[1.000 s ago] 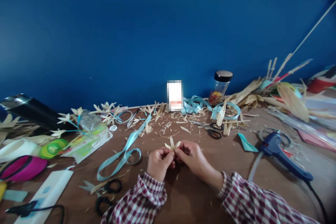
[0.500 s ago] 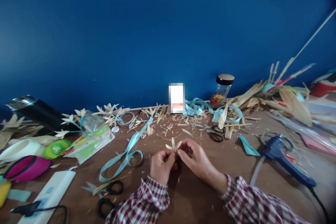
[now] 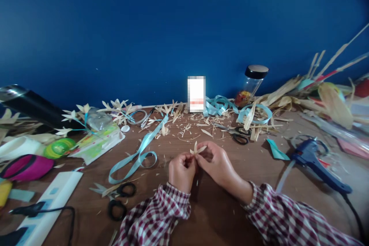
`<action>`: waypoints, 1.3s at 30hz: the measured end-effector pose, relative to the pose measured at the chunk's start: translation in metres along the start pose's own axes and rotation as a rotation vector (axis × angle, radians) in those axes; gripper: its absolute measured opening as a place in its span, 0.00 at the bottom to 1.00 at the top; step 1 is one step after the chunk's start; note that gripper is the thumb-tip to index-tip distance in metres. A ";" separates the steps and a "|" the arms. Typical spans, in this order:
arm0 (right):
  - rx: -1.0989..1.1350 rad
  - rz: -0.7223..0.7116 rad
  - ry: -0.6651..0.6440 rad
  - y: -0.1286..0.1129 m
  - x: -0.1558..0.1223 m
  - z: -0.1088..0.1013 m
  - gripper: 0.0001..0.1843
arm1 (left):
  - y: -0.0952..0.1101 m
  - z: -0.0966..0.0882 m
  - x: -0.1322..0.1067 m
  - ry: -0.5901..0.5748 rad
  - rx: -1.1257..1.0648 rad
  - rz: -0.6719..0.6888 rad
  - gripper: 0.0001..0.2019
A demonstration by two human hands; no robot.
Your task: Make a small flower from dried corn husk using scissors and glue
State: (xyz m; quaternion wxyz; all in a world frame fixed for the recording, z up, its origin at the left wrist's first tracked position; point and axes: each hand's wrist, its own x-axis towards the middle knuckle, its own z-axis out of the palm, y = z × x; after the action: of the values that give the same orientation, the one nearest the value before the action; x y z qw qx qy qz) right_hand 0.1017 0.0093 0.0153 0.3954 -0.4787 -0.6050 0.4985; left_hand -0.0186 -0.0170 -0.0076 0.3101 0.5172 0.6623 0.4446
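A small pale flower with pointed petals, seemingly made of dried husk, is pinched at its base above the table. My left hand grips it from below left, with fingers curled in. From the right, thumb and fingertips of my right hand close on its side. The fingertips hide the flower's lower end. Left of my left hand lie opened black-handled scissors, with a light blue ribbon looped beyond them. Scraps of husk are scattered behind the flower.
At the right lies a blue glue gun with a cord. A white power strip is at the left. More black-handled scissors, a jar with a black lid and finished-looking husk flowers stand or lie near the blue wall.
The view has tipped down, so the table things appear higher. The flower has turned slightly to the right between my fingers, and both hands still hold it.
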 end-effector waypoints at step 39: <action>0.088 0.056 -0.104 0.005 0.003 -0.002 0.09 | 0.013 -0.013 0.010 -0.194 -0.459 -0.294 0.09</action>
State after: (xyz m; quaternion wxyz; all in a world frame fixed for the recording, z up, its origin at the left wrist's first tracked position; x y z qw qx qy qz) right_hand 0.1042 0.0126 0.0111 0.3700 -0.4510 -0.5887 0.5596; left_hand -0.0269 -0.0103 0.0103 0.5422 0.3719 0.5795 0.4816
